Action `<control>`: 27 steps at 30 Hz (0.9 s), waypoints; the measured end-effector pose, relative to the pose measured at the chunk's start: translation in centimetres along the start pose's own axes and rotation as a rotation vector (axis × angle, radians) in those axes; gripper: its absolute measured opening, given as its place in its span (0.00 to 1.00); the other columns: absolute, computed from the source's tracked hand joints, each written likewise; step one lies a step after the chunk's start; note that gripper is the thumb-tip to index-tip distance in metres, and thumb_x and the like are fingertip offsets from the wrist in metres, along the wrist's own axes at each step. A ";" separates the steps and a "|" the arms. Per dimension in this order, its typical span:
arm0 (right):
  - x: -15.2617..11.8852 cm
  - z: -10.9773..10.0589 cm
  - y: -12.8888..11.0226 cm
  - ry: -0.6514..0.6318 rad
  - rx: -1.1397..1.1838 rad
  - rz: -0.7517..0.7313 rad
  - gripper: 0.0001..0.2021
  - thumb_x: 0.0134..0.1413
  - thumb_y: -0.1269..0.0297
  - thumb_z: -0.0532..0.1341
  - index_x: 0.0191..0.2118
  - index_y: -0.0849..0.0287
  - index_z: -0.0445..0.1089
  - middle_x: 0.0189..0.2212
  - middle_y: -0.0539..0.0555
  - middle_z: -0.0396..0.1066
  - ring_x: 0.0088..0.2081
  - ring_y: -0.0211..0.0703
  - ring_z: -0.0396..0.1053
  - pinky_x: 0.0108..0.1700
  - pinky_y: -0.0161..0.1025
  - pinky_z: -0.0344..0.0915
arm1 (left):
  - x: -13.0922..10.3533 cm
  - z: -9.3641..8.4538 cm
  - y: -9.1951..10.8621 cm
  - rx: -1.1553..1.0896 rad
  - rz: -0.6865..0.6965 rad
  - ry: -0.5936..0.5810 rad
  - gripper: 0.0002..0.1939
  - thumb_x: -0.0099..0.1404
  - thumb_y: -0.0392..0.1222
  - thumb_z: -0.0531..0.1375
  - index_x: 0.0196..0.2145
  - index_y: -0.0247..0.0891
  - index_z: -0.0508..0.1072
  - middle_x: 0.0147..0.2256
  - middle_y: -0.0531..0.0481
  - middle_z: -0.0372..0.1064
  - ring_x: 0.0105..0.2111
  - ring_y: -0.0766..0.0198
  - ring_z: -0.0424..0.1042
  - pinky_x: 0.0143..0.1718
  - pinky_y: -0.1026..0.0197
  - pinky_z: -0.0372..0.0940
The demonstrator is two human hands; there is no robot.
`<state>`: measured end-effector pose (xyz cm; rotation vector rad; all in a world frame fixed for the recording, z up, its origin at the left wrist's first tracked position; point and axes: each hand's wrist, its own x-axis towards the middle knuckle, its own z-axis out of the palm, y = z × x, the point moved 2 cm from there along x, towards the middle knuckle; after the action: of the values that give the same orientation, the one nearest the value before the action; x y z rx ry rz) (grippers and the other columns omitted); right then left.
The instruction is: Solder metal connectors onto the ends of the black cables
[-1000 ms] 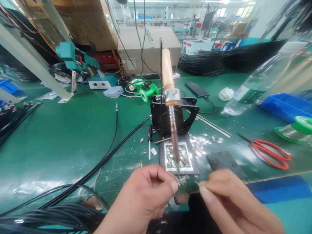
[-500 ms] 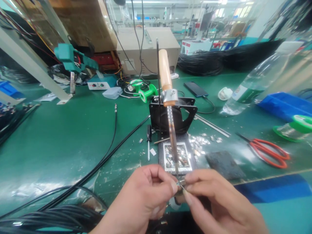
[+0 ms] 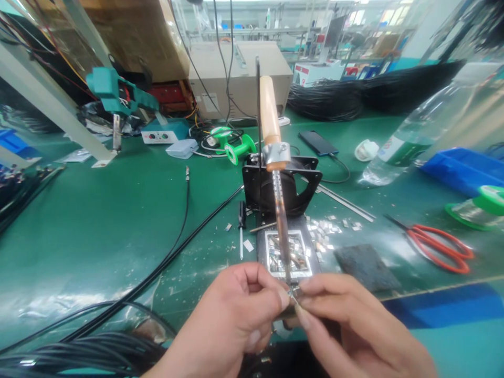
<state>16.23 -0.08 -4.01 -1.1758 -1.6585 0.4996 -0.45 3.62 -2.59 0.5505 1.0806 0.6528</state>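
Observation:
My left hand (image 3: 250,310) is closed in a pinch on a small metal connector (image 3: 290,294), mostly hidden by the thumb and fingertip. From the right, my right hand (image 3: 350,315) pinches a thin silvery solder wire (image 3: 295,301) between thumb and fingers, its end at the connector. Directly above, a wooden-handled soldering iron (image 3: 282,226) is clamped pointing down, its tip meeting the connector between both hands. Behind my fingertips, a square white-rimmed tray (image 3: 269,262) holds many small metal parts.
A black fan (image 3: 283,191) stands behind the iron. Left of the tray lie a screwdriver (image 3: 241,226) and black cables (image 3: 173,252). On the right are white chips (image 3: 323,233), a dark pad (image 3: 366,266), red-handled scissors (image 3: 437,247), a solder spool (image 3: 474,210) and a bottle (image 3: 413,136).
Both hands keep nearly the same place and grip, with the connector still at the iron's tip. The whole view has shifted very slightly.

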 end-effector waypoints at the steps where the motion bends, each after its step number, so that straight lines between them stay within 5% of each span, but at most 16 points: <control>1: 0.0 0.0 0.0 0.000 -0.004 -0.003 0.08 0.58 0.76 0.69 0.37 0.54 0.76 0.41 0.49 0.80 0.39 0.35 0.82 0.44 0.25 0.77 | 0.0 0.0 0.0 0.000 0.001 -0.002 0.13 0.50 0.38 0.70 0.23 0.39 0.67 0.12 0.65 0.50 0.14 0.78 0.43 0.18 0.67 0.38; 27: 0.4 0.1 0.1 -0.002 -0.027 -0.028 0.09 0.59 0.76 0.68 0.39 0.53 0.75 0.43 0.46 0.78 0.41 0.31 0.80 0.45 0.22 0.75 | 0.3 0.1 0.5 -0.005 0.020 0.004 0.13 0.51 0.39 0.70 0.23 0.39 0.68 0.12 0.65 0.52 0.14 0.79 0.43 0.18 0.68 0.41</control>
<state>16.14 0.32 -3.97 -1.1700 -1.6858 0.4621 -0.39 4.20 -2.42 0.5565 1.0784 0.6736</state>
